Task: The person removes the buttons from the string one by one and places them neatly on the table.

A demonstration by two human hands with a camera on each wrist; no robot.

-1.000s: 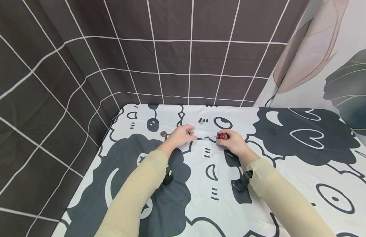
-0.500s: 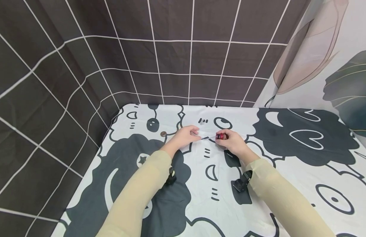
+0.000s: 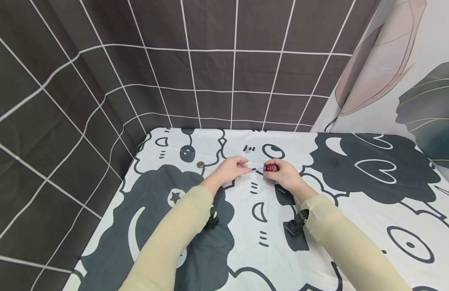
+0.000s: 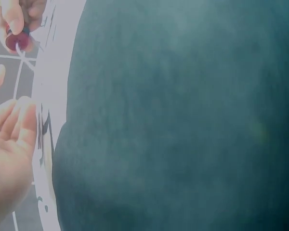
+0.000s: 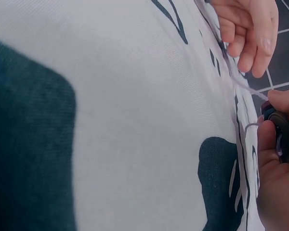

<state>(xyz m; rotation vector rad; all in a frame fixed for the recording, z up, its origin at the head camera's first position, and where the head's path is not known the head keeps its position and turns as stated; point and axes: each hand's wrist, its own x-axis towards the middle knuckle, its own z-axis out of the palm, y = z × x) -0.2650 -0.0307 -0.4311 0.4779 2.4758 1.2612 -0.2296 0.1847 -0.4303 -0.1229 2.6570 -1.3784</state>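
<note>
My right hand (image 3: 285, 174) pinches a small stack of red and dark round discs (image 3: 270, 167) that look like buttons. In the right wrist view a black disc (image 5: 279, 122) with a raised rim shows between thumb and fingers. A pale string (image 4: 25, 57) comes out of the middle of the red face (image 4: 14, 41) and runs toward my left hand (image 3: 231, 169). In the left wrist view the left fingers are nearly straight, with the thumb apart from them. A brown disc (image 3: 200, 164) lies on the cloth to the left of that hand.
A white and dark grey cartoon-print cloth (image 3: 242, 234) covers the surface under both hands. Behind and to the left hangs a dark curtain (image 3: 209, 72) with white grid lines. A leaf-print curtain (image 3: 384, 81) hangs at the right.
My left hand has moved right and slightly toward me, closer to the disc stack. The right hand has barely moved and keeps hold of the stack. The brown disc stays put.
</note>
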